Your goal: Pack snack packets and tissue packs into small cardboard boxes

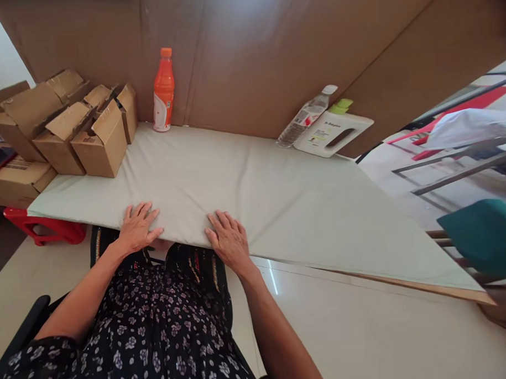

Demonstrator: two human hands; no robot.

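My left hand (138,226) lies flat on the near edge of the cloth-covered table (295,210), fingers spread and holding nothing. To its right, my right hand (229,239) also rests on that edge with fingers stretched out and nothing in them. An orange bottle (164,90) with an orange cap stands upright at the back, beyond my left hand. At the back right, a clear plastic bottle (306,118) leans beside a white jug (333,132) with a green cap and a handle.
Several open cardboard boxes (104,142) crowd the table's left end. A brown cardboard panel (240,63) rises behind the table. Below the left end is a red stool (59,229). A teal chair back (485,239) and metal frames are off to the right.
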